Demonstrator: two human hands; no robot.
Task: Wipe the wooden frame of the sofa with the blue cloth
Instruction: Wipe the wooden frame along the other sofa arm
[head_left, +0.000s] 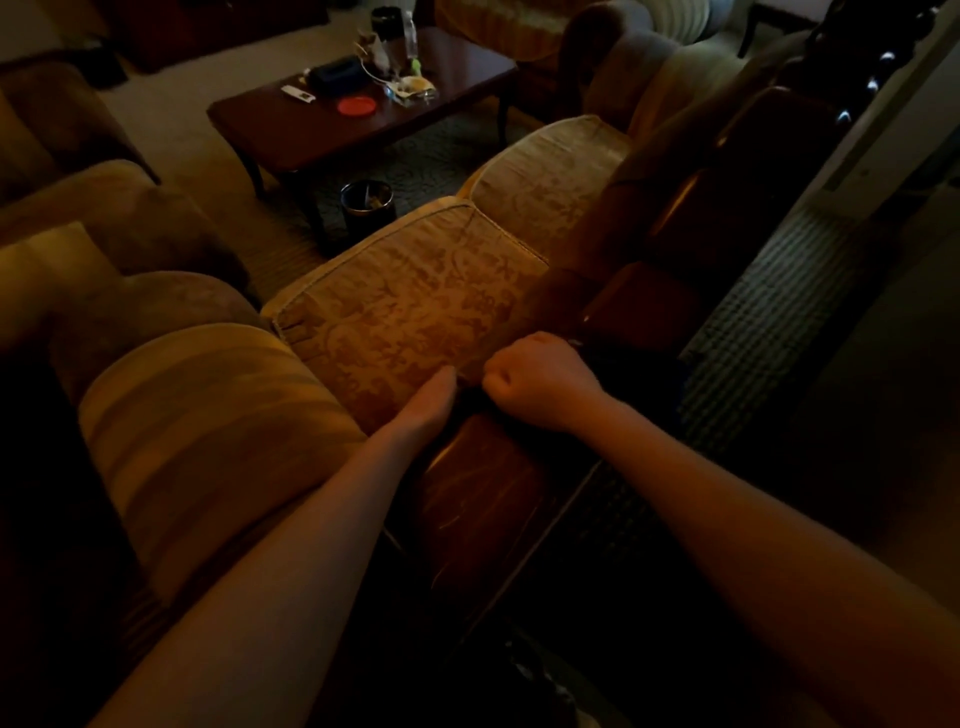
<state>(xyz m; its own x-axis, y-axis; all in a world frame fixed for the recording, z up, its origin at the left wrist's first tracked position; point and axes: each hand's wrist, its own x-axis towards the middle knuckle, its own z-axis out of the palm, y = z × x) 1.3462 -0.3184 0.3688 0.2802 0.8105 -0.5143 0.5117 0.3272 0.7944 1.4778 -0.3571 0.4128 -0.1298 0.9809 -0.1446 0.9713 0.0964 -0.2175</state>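
Dim room, warm light, viewed from behind the sofa back.

Frame (483, 499): glossy dark wood top rail, rounded, faint scratches catching light. Long axis running from near-centre away to upper right, past both hands and on toward the far armrest.

Right hand (535, 387): curled into a fist over the rail, knuckles up. Dark mass just beyond and under it, probably the cloth (618, 364) (too dark to confirm colour, or whether the fist actually grips it). Cannot tell.

Left hand (434, 397): fingers straight, together, tips pushed into the gap between rail and seat cushion (415, 306). Holding nothing visible.

Hands nearly touching, right one nearer the unwiped far run of rail.

Cushion: patterned damask weave, piped edge, soft. Striped pillow (208, 431) at left, plump.

Likely next stroke: along the rail, away toward upper right.
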